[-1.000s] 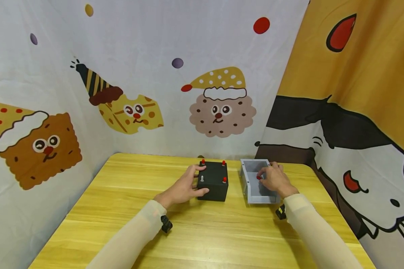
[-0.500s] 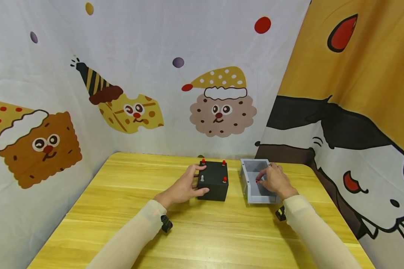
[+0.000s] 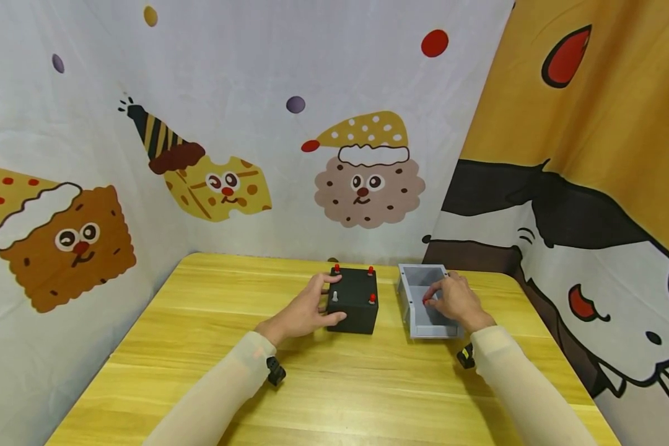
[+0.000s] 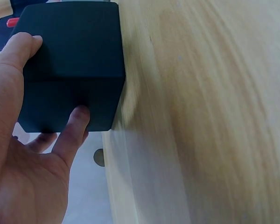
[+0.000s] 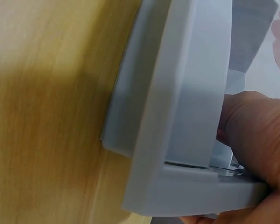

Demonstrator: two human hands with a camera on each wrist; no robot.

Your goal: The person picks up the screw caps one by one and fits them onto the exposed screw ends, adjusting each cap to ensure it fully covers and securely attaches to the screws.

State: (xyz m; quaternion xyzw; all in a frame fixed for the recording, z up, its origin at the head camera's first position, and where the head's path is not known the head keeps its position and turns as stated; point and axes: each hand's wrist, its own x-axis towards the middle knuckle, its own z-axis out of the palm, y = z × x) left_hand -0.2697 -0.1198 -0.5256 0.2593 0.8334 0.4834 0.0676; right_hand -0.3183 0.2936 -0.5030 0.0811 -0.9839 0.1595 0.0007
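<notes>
A black box stands on the table. Three of its top posts carry small red caps, one being the near right cap; the near left metal post is bare. My left hand grips the box from its left side, with the thumb on its near face, as the left wrist view also shows. At the right, my right hand reaches into a grey open bin, pinching a small red cap inside it. In the right wrist view, the wall of the bin hides those fingertips.
Box and bin stand side by side near the back of the wooden table, with a narrow gap between them. A printed cartoon curtain hangs behind the table. Each wrist wears a small black camera, such as the left one.
Inside the bin, my right fingers have shifted slightly left and nearer with the small red cap. My left hand and the black box have stayed put.
</notes>
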